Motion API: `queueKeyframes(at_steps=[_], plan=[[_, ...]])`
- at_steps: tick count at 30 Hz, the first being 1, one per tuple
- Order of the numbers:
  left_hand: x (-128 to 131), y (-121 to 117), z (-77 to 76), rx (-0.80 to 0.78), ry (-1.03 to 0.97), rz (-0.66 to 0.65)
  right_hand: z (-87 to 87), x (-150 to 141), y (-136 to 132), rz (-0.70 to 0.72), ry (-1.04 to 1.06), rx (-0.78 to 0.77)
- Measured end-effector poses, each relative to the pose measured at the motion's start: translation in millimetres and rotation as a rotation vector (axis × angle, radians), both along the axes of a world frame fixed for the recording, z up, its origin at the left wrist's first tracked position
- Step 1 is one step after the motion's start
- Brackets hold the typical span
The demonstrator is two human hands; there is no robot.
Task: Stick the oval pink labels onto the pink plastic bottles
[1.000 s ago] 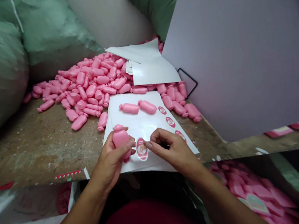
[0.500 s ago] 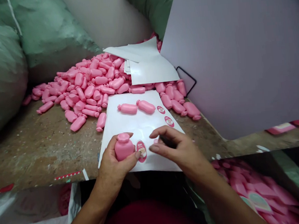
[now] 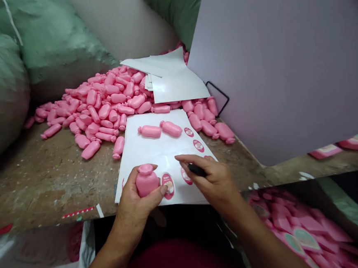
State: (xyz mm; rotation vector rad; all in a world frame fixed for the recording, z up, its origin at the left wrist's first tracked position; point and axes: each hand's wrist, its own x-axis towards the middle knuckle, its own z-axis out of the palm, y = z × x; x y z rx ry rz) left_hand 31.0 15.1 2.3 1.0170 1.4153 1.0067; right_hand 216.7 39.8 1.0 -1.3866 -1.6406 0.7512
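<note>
At seven o'clock on the white sheet (image 3: 149, 153), the left hand (image 3: 136, 200) is gripping a pink bottle (image 3: 147, 182), an oval label (image 3: 169, 184) at its thumb tip. At four o'clock, the right hand (image 3: 216, 182), now off that label, is clasping a black tool (image 3: 197, 169), leaving the left in charge.

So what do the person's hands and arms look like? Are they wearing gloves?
No gloves: the left hand and right hand are bare. No sleeves cover the forearms in view, and I can't see any watch or bracelet. Dark red cloth, probably their clothing, shows below.
</note>
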Motion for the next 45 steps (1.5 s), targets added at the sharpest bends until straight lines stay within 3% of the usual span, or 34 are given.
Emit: queueKeyframes(at_steps=[4,8,10,15,17,21,26,34,39,43,45], plan=[[1.4,-0.5,-0.2,-0.004,-0.032,0.016,7.3,-1.7,-0.1,0.125,0.255,-0.26],[2.2,-0.4,2.0,0.003,-0.032,-0.012,4.1,-9.9,-1.0,0.216,0.343,-0.393],[2.1,-0.2,2.3,0.0,-0.023,-0.016,1.5,-8.2,1.0,0.207,0.315,-0.357],[1.5,1.4,-2.7,0.002,0.005,0.013,7.0,13.2,7.2,-0.12,0.12,-0.078],[1.8,2.1,-3.8,0.001,-0.007,0.019,9.7,15.9,5.2,-0.06,0.043,-0.08],[3.1,2.9,-0.6,0.034,-0.026,0.072,6.0,3.2,-3.9,0.195,-0.003,-0.097],[3.4,2.7,3.0,0.04,-0.047,0.089,2.6,-8.2,-8.1,0.254,0.015,-0.038],[3.3,2.5,-2.4,0.043,-0.019,0.041,10.2,-7.1,-8.0,0.197,0.035,-0.171],[10.9,2.8,4.1,0.042,-0.09,0.013,16.9,-2.0,-9.9,0.146,0.119,-0.173],[20.9,1.9,10.3,0.003,-0.216,0.009,11.3,19.7,-15.1,0.049,0.203,-0.164],[21.6,2.5,9.6,-0.043,-0.255,0.047,7.9,41.6,-17.9,-0.093,0.229,-0.113]])
